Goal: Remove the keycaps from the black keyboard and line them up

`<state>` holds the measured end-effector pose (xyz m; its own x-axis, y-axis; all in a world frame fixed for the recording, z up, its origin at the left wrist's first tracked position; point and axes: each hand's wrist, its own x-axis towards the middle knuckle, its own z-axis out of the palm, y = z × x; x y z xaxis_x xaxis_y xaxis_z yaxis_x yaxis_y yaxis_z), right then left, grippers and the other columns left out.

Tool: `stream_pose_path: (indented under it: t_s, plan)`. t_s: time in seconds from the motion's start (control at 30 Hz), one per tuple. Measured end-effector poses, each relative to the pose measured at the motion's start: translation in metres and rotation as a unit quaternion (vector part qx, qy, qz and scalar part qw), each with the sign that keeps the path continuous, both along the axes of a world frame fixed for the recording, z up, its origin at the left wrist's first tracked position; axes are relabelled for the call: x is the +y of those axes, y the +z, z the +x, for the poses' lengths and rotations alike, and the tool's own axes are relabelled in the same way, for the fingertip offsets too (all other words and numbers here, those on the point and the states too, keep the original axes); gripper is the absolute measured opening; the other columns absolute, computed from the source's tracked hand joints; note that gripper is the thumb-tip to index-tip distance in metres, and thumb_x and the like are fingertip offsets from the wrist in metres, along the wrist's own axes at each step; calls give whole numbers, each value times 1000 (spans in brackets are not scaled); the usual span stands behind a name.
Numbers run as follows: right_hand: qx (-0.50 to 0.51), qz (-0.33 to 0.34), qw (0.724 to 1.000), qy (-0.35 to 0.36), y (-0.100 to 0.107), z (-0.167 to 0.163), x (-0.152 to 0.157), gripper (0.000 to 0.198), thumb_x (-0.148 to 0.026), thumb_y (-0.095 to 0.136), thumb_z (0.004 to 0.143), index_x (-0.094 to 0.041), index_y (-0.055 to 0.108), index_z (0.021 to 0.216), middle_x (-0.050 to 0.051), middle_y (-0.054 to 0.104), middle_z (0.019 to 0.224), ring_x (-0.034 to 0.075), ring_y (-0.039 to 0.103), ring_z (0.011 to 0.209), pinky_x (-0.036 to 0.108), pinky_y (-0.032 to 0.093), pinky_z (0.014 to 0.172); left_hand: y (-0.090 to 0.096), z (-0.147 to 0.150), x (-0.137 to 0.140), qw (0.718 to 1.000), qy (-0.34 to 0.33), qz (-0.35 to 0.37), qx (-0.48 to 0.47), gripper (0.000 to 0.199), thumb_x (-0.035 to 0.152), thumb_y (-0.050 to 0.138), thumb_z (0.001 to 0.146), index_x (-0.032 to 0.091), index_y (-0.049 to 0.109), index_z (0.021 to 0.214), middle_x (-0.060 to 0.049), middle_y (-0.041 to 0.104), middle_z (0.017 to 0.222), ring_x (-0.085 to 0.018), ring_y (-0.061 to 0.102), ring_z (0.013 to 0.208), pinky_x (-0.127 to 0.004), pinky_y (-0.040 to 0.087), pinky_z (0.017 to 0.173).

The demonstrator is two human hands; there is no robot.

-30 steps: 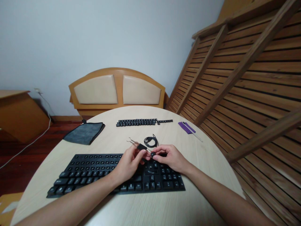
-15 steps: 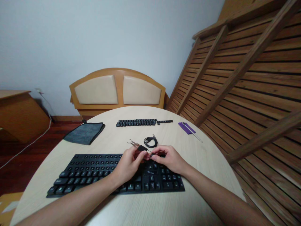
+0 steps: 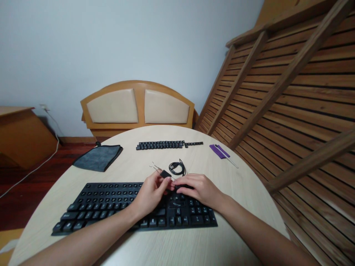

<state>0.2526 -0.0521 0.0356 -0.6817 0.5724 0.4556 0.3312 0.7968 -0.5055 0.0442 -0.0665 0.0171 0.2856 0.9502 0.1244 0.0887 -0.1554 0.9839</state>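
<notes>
My left hand [image 3: 152,192] is closed round a keycap puller [image 3: 165,174], whose black handle and bent wire prongs stick out past the fingers. Beneath both hands lies a black keyboard [image 3: 97,214], with bare switch stems in its upper left rows and keycaps on the nearer rows and the number pad. At the other wire end of the puller, my right hand [image 3: 198,187] bends its fingers and thumb together over the keyboard's upper right part. Whatever sits between those fingertips is hidden.
Removed keycaps [image 3: 161,145] stand in rows at the back of the round table [image 3: 244,210]. A coiled black cable [image 3: 177,168] lies behind my hands. At the left is a folded grey cloth [image 3: 98,158]; at the right, a purple cloth piece [image 3: 218,151] with a thin wire-handled tool [image 3: 230,161].
My right hand's fingers have shifted slightly and now lie flatter over the puller's end. The left hand keeps its hold on the puller. The view has tilted a little.
</notes>
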Motion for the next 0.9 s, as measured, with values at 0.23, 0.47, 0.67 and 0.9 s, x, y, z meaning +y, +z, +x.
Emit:
stream_pose_path:
  t_s: [0.23,0.47,0.67,0.9]
  plan:
    - [-15,43,999,-13,-3,2,3,19,-33,64,88,-23,70,103,5,67,116,19,58,107,34,46,94,-2,-1,-1,998,11,34,47,23,40,53,92,17,55,91,-6,73,84,-20,70,78,-30,53,68]
    - [21,-70,997,-4,6,2,-2,15,-35,73,80,-23,73,89,5,60,108,18,56,106,34,43,97,0,-1,0,993,12,55,100,24,39,53,92,16,59,88,-7,74,87,-22,69,81,-32,51,71]
    - [108,-178,971,-113,4,15,17,20,-37,65,86,-19,70,94,5,67,92,17,61,87,29,48,77,1,0,-1,993,1,60,100,22,37,51,94,17,61,94,-5,73,90,-20,67,84,-32,49,77]
    - [73,-141,939,-304,-25,59,99,33,-31,65,80,-14,70,108,5,71,80,16,62,69,27,48,66,1,1,-1,993,-10,47,109,23,37,50,94,17,60,92,-6,73,91,-21,67,87,-34,48,80]
